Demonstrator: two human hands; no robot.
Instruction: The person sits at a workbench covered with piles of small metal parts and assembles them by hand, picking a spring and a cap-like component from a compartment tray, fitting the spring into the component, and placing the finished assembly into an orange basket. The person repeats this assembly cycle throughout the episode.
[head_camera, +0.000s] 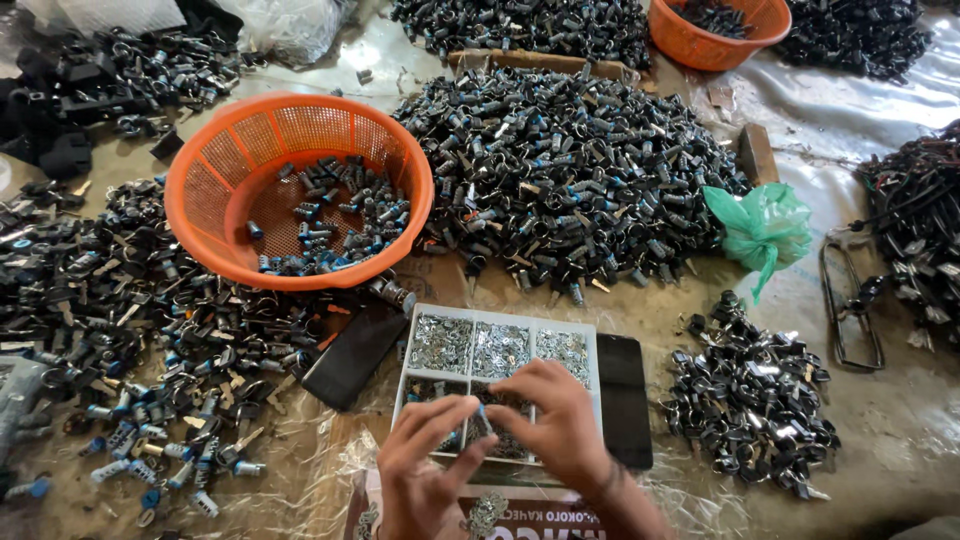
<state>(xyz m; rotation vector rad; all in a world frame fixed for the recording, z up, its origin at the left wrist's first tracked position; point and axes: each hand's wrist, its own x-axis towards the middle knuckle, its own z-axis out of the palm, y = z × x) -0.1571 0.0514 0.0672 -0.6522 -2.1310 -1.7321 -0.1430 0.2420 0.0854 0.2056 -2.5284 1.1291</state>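
- Head view: left hand (425, 465) and right hand (555, 420) meet over the white compartment tray (500, 315).
- Fingertips pinch a tiny part; each grip closed on it.
- Orange basket (215, 175) sits well apart.

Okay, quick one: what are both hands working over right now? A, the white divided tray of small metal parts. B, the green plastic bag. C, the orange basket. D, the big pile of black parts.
A: both the left hand and the right hand sit over the near compartments of the white divided tray, apart from the orange basket and the green plastic bag.
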